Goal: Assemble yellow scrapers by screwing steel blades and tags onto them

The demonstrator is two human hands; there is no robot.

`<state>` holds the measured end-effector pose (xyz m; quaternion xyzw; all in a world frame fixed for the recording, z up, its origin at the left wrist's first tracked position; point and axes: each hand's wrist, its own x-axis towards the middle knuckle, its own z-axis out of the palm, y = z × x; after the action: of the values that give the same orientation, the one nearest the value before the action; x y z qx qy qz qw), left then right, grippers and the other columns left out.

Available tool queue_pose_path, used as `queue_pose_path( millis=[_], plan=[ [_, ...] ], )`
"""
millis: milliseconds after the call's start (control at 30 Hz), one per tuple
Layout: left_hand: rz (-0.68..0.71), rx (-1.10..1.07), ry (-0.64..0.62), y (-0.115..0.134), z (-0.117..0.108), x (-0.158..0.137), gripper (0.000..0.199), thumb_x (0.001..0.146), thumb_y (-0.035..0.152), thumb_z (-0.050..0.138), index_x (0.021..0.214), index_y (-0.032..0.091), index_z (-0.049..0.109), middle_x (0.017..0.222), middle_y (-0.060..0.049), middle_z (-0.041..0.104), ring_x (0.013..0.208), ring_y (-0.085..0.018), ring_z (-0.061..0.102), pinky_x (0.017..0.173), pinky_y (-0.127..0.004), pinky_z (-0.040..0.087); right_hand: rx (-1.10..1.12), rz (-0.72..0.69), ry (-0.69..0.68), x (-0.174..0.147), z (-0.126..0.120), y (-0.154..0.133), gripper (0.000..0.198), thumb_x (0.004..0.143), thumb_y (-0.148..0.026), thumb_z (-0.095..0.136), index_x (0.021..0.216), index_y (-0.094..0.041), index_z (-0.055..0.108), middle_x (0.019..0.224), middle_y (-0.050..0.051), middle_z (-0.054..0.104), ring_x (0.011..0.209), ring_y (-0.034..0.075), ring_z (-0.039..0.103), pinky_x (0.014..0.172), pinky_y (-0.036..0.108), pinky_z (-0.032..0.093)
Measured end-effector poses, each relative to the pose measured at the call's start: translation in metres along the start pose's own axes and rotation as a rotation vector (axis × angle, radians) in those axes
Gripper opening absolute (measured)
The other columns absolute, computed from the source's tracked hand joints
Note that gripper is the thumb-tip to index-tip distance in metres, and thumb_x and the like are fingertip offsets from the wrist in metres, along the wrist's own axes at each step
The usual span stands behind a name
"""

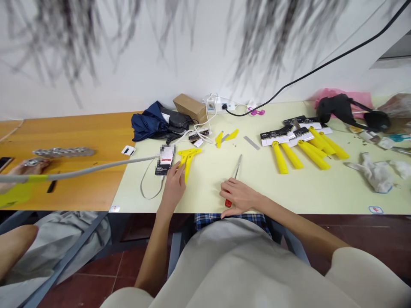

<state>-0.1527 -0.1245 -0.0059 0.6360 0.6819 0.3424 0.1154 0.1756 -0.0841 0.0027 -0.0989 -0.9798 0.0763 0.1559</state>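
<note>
My left hand (175,185) has its fingers closed on the stem of a yellow plastic scraper (183,156), which lies on the pale table. A second yellow scraper piece (190,164) is right beside it, to the right. My right hand (239,196) rests at the table's front edge with its fingers curled over a screwdriver (238,167). The metal shaft points away from me, and part of the red handle shows below the fingers. Two small yellow pieces (230,135) and a flat grey metal blade (251,142) lie farther back.
Several yellow-handled scrapers with black-and-white cards (313,149) lie at the right. A phone (165,159) with a cable is left of my left hand. Behind are a navy umbrella (149,122), a cardboard box (191,108) and a power strip (220,105). A co-worker's hand (32,166) is at the left.
</note>
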Motion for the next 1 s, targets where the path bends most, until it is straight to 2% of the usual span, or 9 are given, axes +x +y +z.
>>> queue_pose_path(
  millis=[200,333,433,500,633,733,800,933,1000],
  plan=[
    [-0.107,-0.091,0.016,0.005,0.008,0.013,0.049,0.102,0.036,0.061,0.147,0.017,0.064,0.134,-0.019,0.068,0.112,-0.032,0.072,0.111,-0.056,0.059,0.037,0.061,-0.005,-0.005,0.005,0.004,0.019,0.107,-0.031,0.055,0.093,-0.019,0.062,0.094,0.009,0.061,0.089,0.026,0.047,0.088,0.04,0.043],
    [-0.107,-0.06,0.081,0.01,0.007,0.018,0.048,0.104,0.029,0.055,0.149,0.016,0.063,0.137,-0.021,0.067,0.127,-0.035,0.067,0.118,-0.058,0.054,0.156,0.081,0.035,-0.006,0.006,0.004,0.01,0.103,-0.02,0.055,0.107,-0.017,0.063,0.101,0.012,0.067,0.096,0.027,0.054,0.095,0.044,0.047],
    [-0.118,-0.068,0.158,0.023,-0.003,0.015,0.047,0.106,0.033,0.055,0.151,0.019,0.063,0.147,-0.022,0.063,0.135,-0.036,0.064,0.122,-0.059,0.05,0.297,0.099,0.174,-0.009,0.003,0.009,0.019,0.103,-0.013,0.054,0.118,-0.019,0.063,0.107,0.012,0.073,0.102,0.026,0.062,0.097,0.045,0.052],
    [-0.137,-0.193,0.17,0.035,-0.009,0.011,0.049,0.108,0.04,0.059,0.153,0.023,0.062,0.154,-0.019,0.062,0.139,-0.033,0.064,0.123,-0.054,0.051,0.372,0.129,0.291,-0.013,-0.004,0.018,0.021,0.105,-0.012,0.053,0.119,-0.021,0.065,0.107,0.012,0.076,0.102,0.025,0.068,0.094,0.044,0.056],
    [-0.342,-0.755,-0.039,0.065,-0.004,0.006,0.056,0.101,0.045,0.074,0.154,0.027,0.065,0.153,-0.013,0.068,0.142,-0.03,0.066,0.118,-0.044,0.055,0.402,0.313,0.434,-0.017,-0.04,0.053,0.02,0.109,-0.019,0.057,0.12,-0.024,0.073,0.11,0.009,0.082,0.099,0.023,0.076,0.09,0.04,0.061],
    [-0.538,-1.133,-0.289,0.091,0.017,0.014,0.053,0.093,0.036,0.084,0.144,0.021,0.072,0.133,-0.014,0.077,0.121,-0.027,0.075,0.107,-0.04,0.06,0.417,0.547,0.398,-0.011,-0.081,0.09,0.009,0.104,-0.031,0.068,0.101,-0.025,0.074,0.095,0.004,0.082,0.085,0.022,0.076,0.085,0.037,0.06],
    [-0.613,-1.311,-0.433,0.106,0.035,0.028,0.051,0.091,0.033,0.087,0.137,0.016,0.073,0.117,-0.013,0.078,0.102,-0.023,0.076,0.093,-0.035,0.062,0.413,0.623,0.365,0.0,-0.104,0.118,0.007,0.099,-0.029,0.068,0.097,-0.024,0.072,0.091,0.002,0.08,0.083,0.022,0.075,0.085,0.036,0.058],
    [-0.634,-1.448,-0.57,0.126,0.071,0.068,0.052,0.091,0.038,0.089,0.135,0.015,0.072,0.09,-0.004,0.069,0.08,-0.016,0.069,0.074,-0.029,0.06,0.306,0.65,0.204,0.032,-0.125,0.181,0.006,0.088,-0.018,0.07,0.094,-0.019,0.071,0.091,0.004,0.078,0.082,0.021,0.072,0.08,0.032,0.052],
    [-0.642,-1.444,-0.558,0.13,0.083,0.086,0.053,0.091,0.044,0.09,0.133,0.016,0.071,0.085,-0.002,0.067,0.077,-0.016,0.068,0.069,-0.028,0.059,0.256,0.671,0.006,0.047,-0.121,0.211,0.008,0.086,-0.015,0.073,0.093,-0.018,0.072,0.096,0.006,0.079,0.089,0.023,0.072,0.08,0.031,0.05]
  ],
)
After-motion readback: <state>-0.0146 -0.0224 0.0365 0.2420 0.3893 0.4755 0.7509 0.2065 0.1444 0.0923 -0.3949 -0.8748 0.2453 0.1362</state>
